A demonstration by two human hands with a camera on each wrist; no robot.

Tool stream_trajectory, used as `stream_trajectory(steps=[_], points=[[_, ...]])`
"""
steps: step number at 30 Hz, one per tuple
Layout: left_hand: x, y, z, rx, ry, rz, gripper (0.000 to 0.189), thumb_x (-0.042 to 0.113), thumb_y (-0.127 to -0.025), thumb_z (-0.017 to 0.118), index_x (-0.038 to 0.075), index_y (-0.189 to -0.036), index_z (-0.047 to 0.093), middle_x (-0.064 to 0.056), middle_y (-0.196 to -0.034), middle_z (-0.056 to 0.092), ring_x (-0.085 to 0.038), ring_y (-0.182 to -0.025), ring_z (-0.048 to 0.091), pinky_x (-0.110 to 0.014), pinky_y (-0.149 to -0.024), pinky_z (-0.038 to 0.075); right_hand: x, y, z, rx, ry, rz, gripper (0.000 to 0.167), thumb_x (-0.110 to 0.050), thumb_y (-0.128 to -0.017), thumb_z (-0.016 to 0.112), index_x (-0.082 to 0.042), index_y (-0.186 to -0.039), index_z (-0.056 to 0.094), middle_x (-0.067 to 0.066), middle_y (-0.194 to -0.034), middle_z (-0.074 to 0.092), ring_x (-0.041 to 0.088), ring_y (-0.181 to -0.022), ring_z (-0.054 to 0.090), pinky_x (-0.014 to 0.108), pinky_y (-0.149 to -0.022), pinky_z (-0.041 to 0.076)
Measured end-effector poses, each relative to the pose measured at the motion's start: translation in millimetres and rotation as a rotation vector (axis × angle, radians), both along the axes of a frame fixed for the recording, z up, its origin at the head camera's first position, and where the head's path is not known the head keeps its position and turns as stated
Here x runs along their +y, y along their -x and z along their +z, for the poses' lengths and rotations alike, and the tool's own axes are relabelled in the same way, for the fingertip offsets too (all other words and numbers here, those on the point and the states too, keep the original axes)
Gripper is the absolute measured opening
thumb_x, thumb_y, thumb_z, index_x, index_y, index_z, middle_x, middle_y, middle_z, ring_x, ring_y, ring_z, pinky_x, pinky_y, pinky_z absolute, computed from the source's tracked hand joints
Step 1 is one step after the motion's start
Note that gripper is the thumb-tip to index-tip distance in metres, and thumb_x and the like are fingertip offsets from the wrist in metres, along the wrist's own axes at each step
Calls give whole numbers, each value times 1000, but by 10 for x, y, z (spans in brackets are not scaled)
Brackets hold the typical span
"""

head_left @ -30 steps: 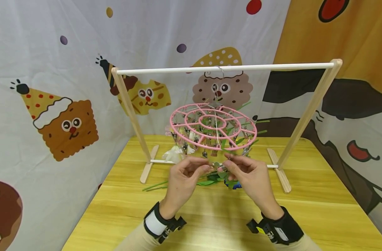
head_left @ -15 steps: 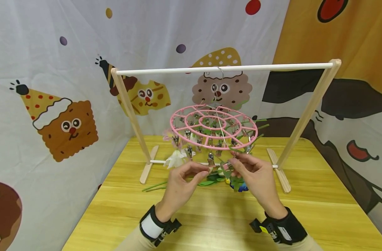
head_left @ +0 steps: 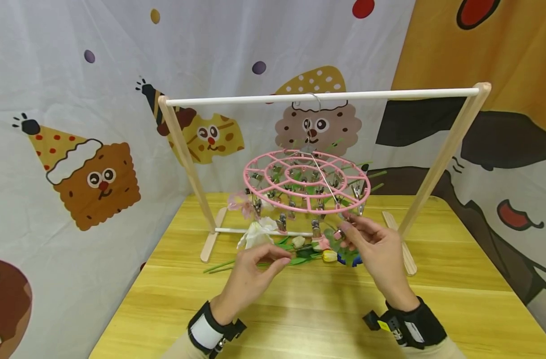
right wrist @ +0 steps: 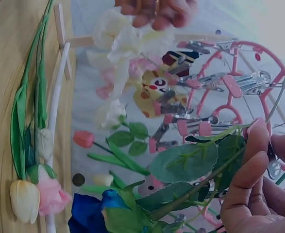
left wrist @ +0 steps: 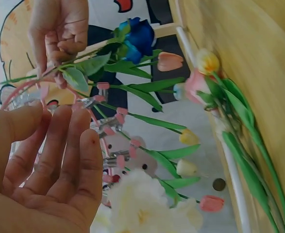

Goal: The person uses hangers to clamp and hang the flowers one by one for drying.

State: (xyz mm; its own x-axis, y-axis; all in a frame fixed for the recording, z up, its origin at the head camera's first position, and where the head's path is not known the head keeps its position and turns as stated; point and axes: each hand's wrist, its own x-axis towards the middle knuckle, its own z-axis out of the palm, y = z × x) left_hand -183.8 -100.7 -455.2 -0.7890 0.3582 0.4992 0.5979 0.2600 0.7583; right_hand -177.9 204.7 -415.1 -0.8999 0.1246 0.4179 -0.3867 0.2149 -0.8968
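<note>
A pink round clip hanger (head_left: pixel 306 210) hangs from the stand's top rod, with metal clips around its rings. At its front right edge my right hand (head_left: pixel 380 254) pinches a pink-tipped metal clip (right wrist: pixel 273 165) between thumb and fingers. Right below, a blue rose (right wrist: pixel 89 213) with green leaves (right wrist: pixel 186 160) hangs head down, its stem by the fingertips. My left hand (head_left: pixel 255 274) is away from the hanger, fingers loosely bent and holding nothing. Nearby hang a white flower (head_left: pixel 257 233), red tulip (right wrist: pixel 83 139) and yellow tulip (left wrist: pixel 188 136).
A wooden stand with a white top rod (head_left: pixel 246 100) frames the hanger. On the table (head_left: pixel 299 309) beneath lie a pink rose (left wrist: pixel 196 86), a yellow tulip (head_left: pixel 329 256) and a white tulip (head_left: pixel 298 242) with long green stems. A printed curtain (head_left: pixel 210 55) hangs behind.
The hanger has turned, its front side moving right along with my right hand and the blue rose. My left hand has let go near the front clips and drawn back left and down.
</note>
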Motion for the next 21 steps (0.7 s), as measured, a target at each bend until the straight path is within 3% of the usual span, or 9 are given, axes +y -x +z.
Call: stream_trajectory(steps=[12,16,21], points=[[-264,-27,-181,-53,120,20,7,26,-112,83,27,-118,86,5,-111,90,-4,-95,82,-30,-87,72,182,43,-41,-54,66,-38,43,-16,-115,78,2,-154,73,-11,-104,88,9,-83,83,20,-74,67],[-333,-25,-218,-68,150,18,6,25,-111,83,26,-116,87,2,-110,91,-3,-93,82,-28,-85,71,214,51,-74,-49,65,-89,40,-16,-114,79,1,-150,76,-15,-112,85,4,-84,83,18,-57,53],[-415,-20,-267,-80,207,39,6,24,-110,84,24,-113,89,6,-109,90,-2,-93,82,-26,-84,71,251,45,-131,-41,25,-143,37,-17,-116,77,0,-148,77,-18,-119,84,3,-86,84,16,-61,57]])
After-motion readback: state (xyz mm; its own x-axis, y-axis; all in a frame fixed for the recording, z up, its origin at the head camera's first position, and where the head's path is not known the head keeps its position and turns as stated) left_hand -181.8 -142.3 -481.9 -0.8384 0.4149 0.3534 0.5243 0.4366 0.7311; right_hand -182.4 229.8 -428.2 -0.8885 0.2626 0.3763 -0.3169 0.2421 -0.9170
